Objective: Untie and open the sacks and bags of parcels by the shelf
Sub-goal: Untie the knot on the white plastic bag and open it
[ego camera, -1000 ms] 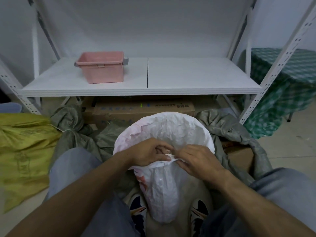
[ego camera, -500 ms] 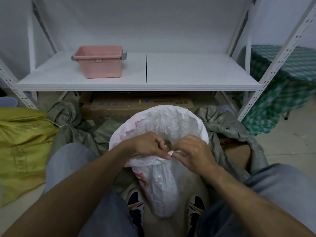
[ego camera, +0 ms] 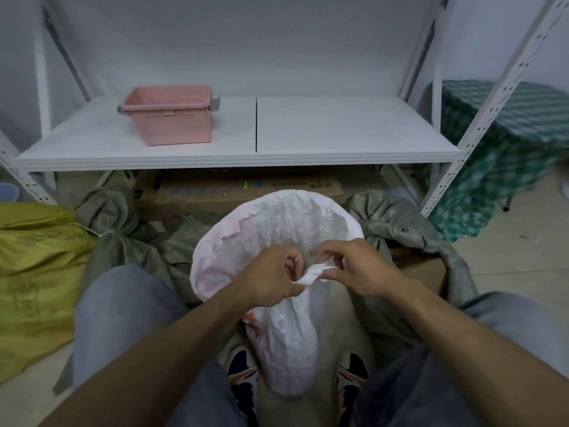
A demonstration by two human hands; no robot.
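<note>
- A white bag (ego camera: 277, 229) sits on the floor (ego camera: 523, 241), between the person's knees and just in front of the shelf (ego camera: 338, 131).
- The top of the bag is spread wide like a round bowl. Its lower part hangs down thin between two shoes (ego camera: 243, 374).
- A twisted white strip (ego camera: 311, 274) sticks out at the neck of the bag, where the wide part meets the thin part.
- The left hand (ego camera: 271, 278) has its fingers curled in. It pinches the near end of the strip.
- The right hand (ego camera: 360, 272) pinches the other end of the strip between the thumb and one finger. Its other fingers are bent loosely above.
- The two hands are just beside each other, with the strip between them.
- One grey-green sack (ego camera: 114, 223) lies to the left of the bag, bunched up at its neck. Another grey-green sack (ego camera: 397, 223) lies to the right.
- A yellow sack (ego camera: 34, 272) lies on the floor at the far left.
- A brown box (ego camera: 215, 195) sits under the shelf, behind the bag.
- A pink tub (ego camera: 169, 115) stands on the left part of the shelf.
- A green checked cloth (ego camera: 505, 143) hangs over something to the right of the shelf.
</note>
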